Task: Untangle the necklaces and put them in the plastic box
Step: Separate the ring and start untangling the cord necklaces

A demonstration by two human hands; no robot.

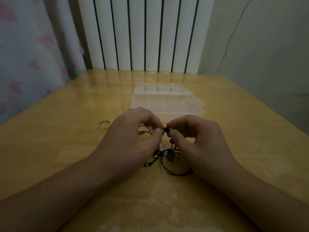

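Glossy yellow wooden table [66, 148]; white ribbed radiator [142, 34] behind. Left hand [132, 139] and right hand [197, 141] pinch tangled black-cord necklaces [168, 154], apparently beaded, just before clear plastic box [167, 101], lid open.

both forearms reach in from the near edge and angle toward each other. the left hand [132, 136] and the right hand [199, 139] meet at the fingertips, knuckles up, fingers curled. each hand's grip is a pinch of thumb against forefinger, the two pinches almost touching, wrists held low.
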